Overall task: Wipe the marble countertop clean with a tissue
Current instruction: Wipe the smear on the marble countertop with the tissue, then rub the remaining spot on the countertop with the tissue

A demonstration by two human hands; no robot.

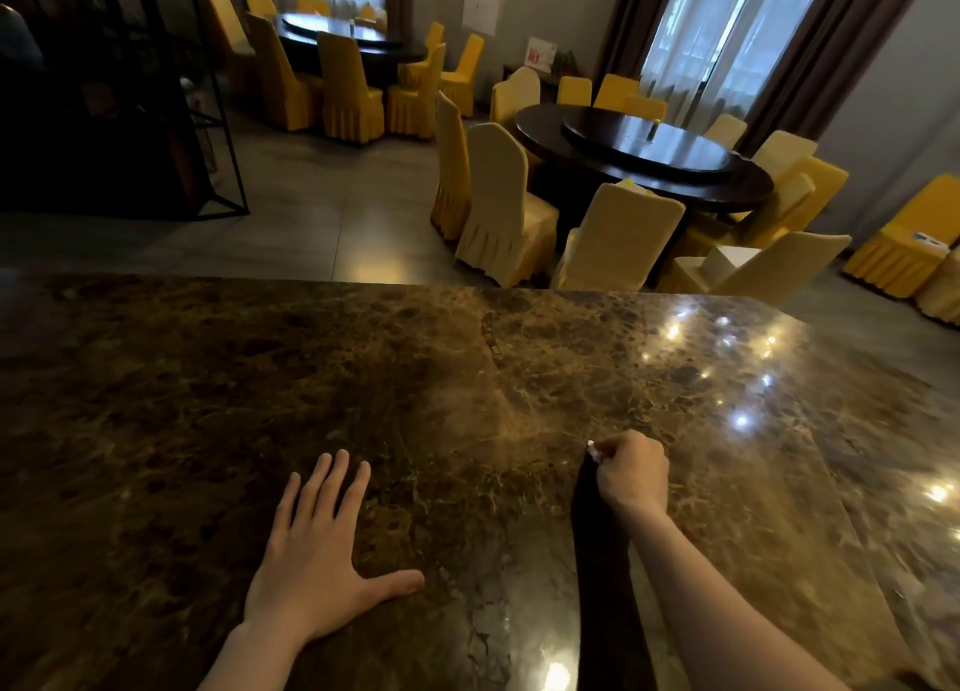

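Observation:
The brown marble countertop (208, 404) fills the lower half of the head view, glossy, with light spots reflected on its right part. My left hand (317, 550) lies flat on it, palm down, fingers spread, holding nothing. My right hand (631, 475) rests on the marble to the right of it, fingers curled into a fist. A small white bit of tissue (592, 449) sticks out at the fingertips; most of the tissue is hidden inside the fist. The forearm casts a dark reflection on the stone beside it.
Beyond the counter's far edge (467, 288) lies a tiled floor. A round dark dining table (644, 165) ringed by yellow-covered chairs stands at the right, another such table (343, 41) at the back. A dark metal shelf frame (218, 134) stands at the left.

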